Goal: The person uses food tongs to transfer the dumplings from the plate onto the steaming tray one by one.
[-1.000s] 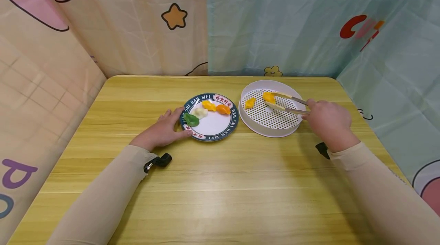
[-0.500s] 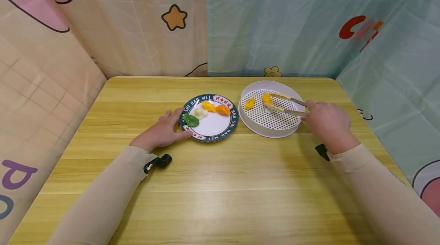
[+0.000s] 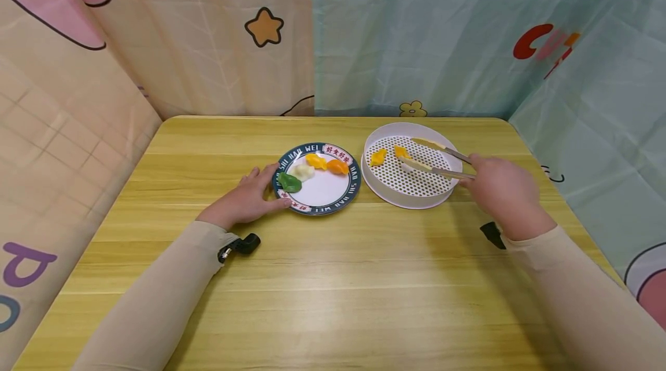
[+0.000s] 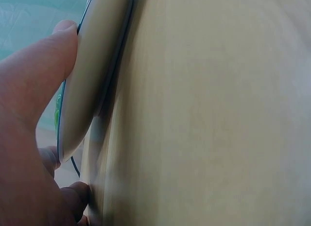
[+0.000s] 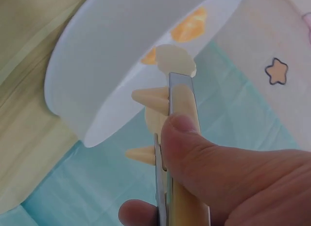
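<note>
My right hand (image 3: 504, 195) grips tongs (image 3: 439, 171) with pale tips and metal arms. Their tips stand apart over a white round steamer tray (image 3: 411, 202) with a perforated bottom. Inside lie two yellow dumplings, one at left (image 3: 378, 156) and one (image 3: 400, 152) by the nearer tip, partly hidden by it. In the right wrist view, thumb and a finger hold the tongs (image 5: 182, 99). My left hand (image 3: 247, 197) touches the left rim of a dark-bordered plate (image 3: 325, 189), its thumb (image 4: 60, 46) on the edge. The plate bears green (image 3: 289, 182), white (image 3: 302, 171), yellow (image 3: 315, 160) and orange (image 3: 338, 166) dumplings.
Plate and tray stand side by side, nearly touching, toward the back of a wooden table (image 3: 322, 278). Printed curtains (image 3: 406, 36) hang behind the table and along both sides. A black wrist camera (image 3: 244, 244) sits below the left hand.
The tongs have spread and drawn slightly right, letting go of a yellow dumpling, which now lies a little further left in the tray. The left hand and plate stay put.
</note>
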